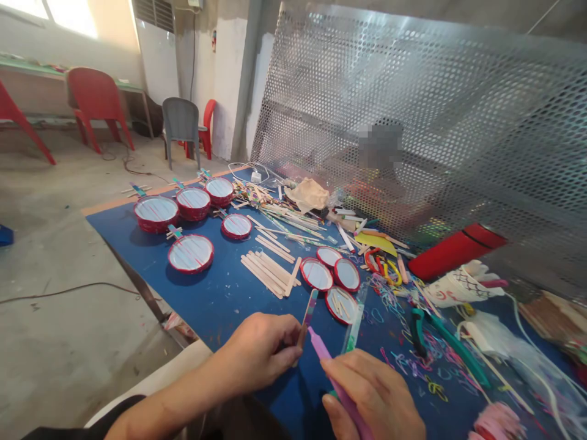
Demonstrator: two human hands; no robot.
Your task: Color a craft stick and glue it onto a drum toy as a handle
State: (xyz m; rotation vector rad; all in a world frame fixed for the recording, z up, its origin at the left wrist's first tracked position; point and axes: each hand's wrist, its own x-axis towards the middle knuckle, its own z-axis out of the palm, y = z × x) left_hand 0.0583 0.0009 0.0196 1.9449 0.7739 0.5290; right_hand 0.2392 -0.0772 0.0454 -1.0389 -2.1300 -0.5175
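Pinched between the fingers of my left hand (275, 345) is a craft stick (311, 308), held upright, its upper part coloured in purple and teal bands. My right hand (373, 391) grips a purple marker (346, 400), whose tip meets or nearly meets the stick's lower part. Just beyond my hands lie plain craft sticks (266, 272) in a row. To their right sits a cluster of small red-rimmed round discs (316, 273), one with short stick pieces on it. A clear ruler-like strip (355, 324) lies beside them.
Red-rimmed round pieces with stick handles (190, 252) stand on the blue table (224, 299) at the left. Along the right are a red bottle (454, 250), a paper cup (458, 286), green-handled pliers (458, 348) and scattered coloured bands. A perforated metal panel (413, 91) rises behind.
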